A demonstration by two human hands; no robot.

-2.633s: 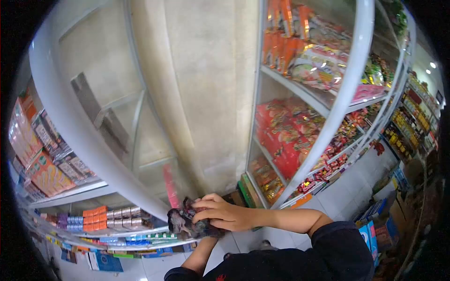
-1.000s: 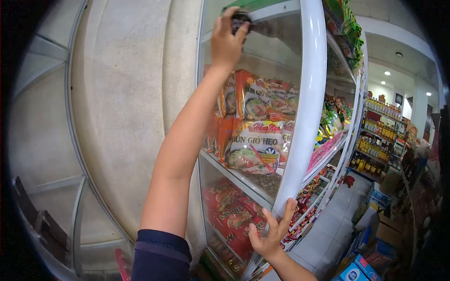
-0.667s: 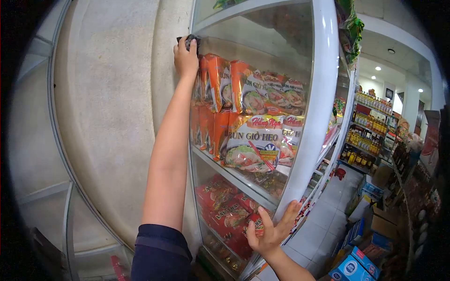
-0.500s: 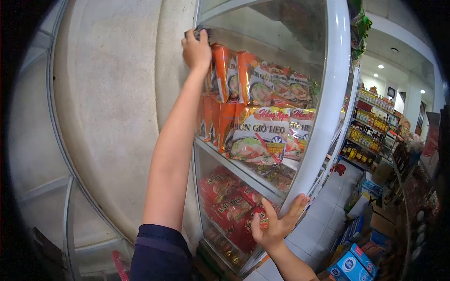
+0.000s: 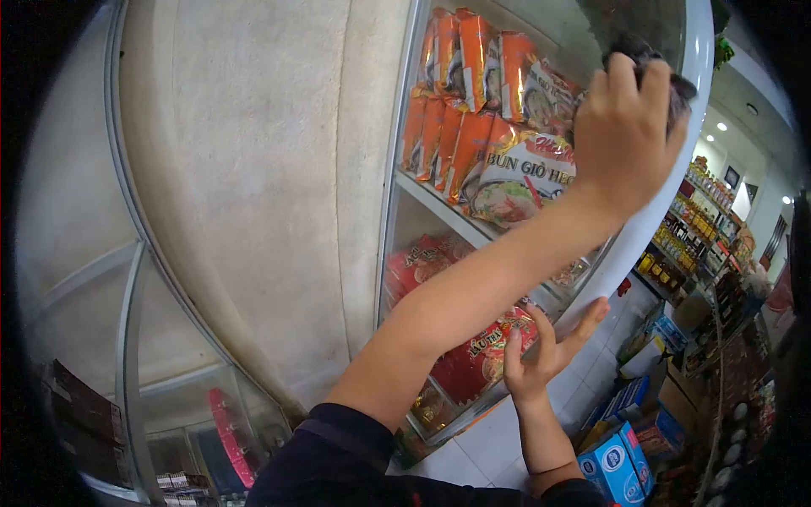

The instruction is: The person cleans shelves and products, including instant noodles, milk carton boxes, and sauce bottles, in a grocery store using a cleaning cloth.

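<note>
My left hand is pressed near the upper right of the glass cabinet's side pane, its fingers curled over a dark crumpled cloth. Behind the glass, orange and white packets of noodles stand in two tiers on a shelf, partly covered by that hand and forearm. Lower down, my right hand has its fingers spread beside the cabinet's white corner frame; whether it presses on the frame is hard to tell. Red noodle packets lie on the lower shelf, partly behind my left arm.
A bare plaster wall stands left of the cabinet, with another glass case at far left. To the right, blue cartons sit on the tiled floor. Shelves of bottles line the back.
My left hand has swept the dark cloth from the pane's upper left edge across to its right side. My view has shifted, and my right hand stays low by the corner frame.
</note>
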